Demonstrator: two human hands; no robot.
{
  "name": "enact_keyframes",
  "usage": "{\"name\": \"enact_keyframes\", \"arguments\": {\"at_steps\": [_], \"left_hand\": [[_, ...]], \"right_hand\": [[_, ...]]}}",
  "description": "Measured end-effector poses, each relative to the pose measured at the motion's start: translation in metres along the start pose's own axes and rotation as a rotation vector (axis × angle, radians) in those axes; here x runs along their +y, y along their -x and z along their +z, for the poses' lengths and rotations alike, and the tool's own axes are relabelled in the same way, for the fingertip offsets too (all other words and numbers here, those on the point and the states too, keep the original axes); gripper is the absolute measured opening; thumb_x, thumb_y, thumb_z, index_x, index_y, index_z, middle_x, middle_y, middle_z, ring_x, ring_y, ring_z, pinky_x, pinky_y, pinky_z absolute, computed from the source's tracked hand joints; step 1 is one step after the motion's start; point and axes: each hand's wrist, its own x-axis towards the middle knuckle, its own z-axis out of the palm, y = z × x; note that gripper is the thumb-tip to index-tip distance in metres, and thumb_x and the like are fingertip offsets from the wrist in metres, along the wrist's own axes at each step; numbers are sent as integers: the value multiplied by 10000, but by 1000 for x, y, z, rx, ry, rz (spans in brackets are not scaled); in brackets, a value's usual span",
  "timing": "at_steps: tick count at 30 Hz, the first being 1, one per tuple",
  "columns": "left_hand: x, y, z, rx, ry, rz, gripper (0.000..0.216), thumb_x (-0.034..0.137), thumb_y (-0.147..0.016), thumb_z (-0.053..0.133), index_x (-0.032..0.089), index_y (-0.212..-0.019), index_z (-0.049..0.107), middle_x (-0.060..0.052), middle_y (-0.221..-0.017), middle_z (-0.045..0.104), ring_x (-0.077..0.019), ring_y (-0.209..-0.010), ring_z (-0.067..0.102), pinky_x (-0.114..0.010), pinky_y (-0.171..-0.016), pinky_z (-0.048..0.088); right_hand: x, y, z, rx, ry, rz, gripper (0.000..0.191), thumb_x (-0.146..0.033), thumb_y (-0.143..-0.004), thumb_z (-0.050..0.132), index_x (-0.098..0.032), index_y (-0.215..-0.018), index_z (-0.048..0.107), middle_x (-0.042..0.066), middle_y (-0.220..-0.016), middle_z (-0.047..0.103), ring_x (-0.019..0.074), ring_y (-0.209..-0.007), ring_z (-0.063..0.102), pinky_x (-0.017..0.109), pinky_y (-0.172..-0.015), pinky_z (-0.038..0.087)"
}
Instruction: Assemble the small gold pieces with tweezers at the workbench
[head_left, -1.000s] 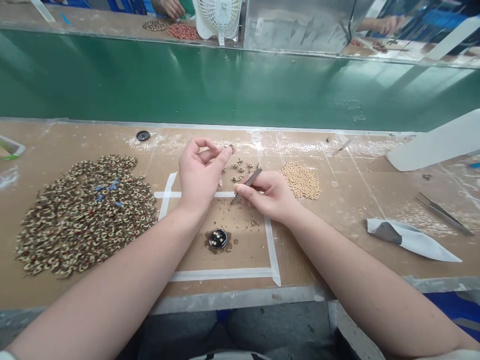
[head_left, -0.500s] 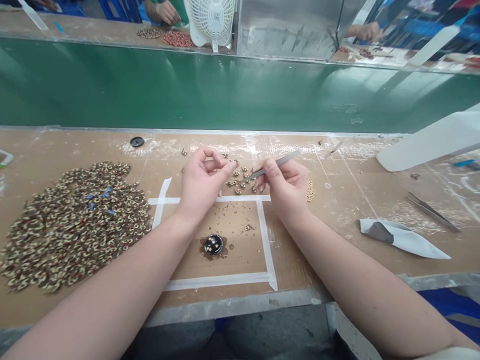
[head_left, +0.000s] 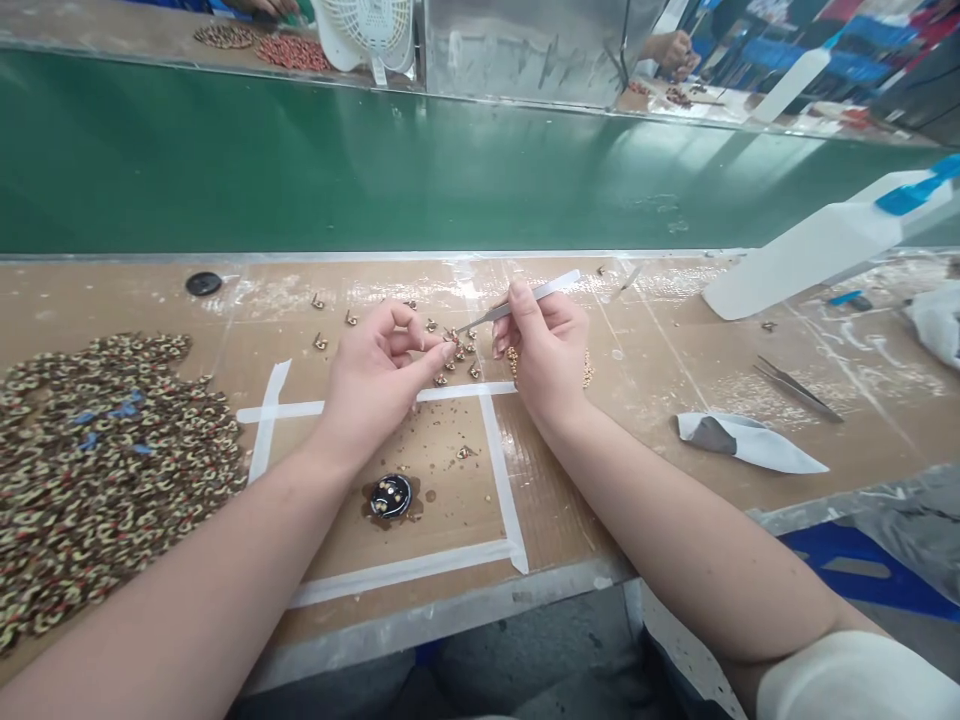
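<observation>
My left hand (head_left: 379, 375) is closed, thumb and forefinger pinching a small brown-and-gold piece (head_left: 451, 338) whose exact kind I cannot make out. In my right hand (head_left: 550, 350) is a pair of metal tweezers (head_left: 491, 314), slanting down to the left with the tip at the pinched piece. Several similar small pieces (head_left: 473, 371) lie on the table just beyond the white tape. Small gold beads (head_left: 587, 374) show around my right hand, which partly hides them. Nearer me, a round black dish (head_left: 391, 496) with a few pale bits sits inside the tape outline.
A large pile of small curved brown-and-cream pieces (head_left: 112, 470) covers the left side. A black lid (head_left: 203, 284) lies behind it. To the right are a white bottle (head_left: 810, 250), a second pair of tweezers (head_left: 801, 390) and a folded pale sheet (head_left: 750, 443). A green partition (head_left: 300, 160) runs behind.
The view has swung right, so things sit further left. The tweezers' tip has gone from beside the loose pieces to the piece in my left fingertips.
</observation>
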Motion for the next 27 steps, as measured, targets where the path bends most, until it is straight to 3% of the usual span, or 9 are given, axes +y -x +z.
{"name": "enact_keyframes", "arguments": {"at_steps": [17, 23, 27], "left_hand": [[4, 1, 0, -13, 21, -16, 307, 254, -861, 813, 237, -871, 506, -4, -869, 767, -155, -734, 766, -226, -579, 610], [1, 1, 1, 13, 52, -12, 338, 267, -835, 835, 243, -873, 501, -23, -908, 779, -195, -834, 786, -284, -676, 645], [1, 2, 1, 16, 27, 11, 354, 267, -841, 820, 243, -837, 467, -24, -917, 780, -184, -834, 777, -273, -658, 627]], "right_hand": [[2, -1, -1, -18, -34, -26, 357, -497, -1030, 657, -232, -791, 672, -31, -645, 601, 94, -499, 544, 262, -490, 490], [1, -2, -1, -23, 39, -14, 398, -538, -1039, 624, -241, -776, 651, -15, -664, 610, 107, -519, 547, 282, -508, 500], [0, -2, -2, -27, 97, -22, 444, -585, -1038, 599, -241, -761, 639, -8, -665, 612, 110, -524, 550, 283, -502, 491]]}}
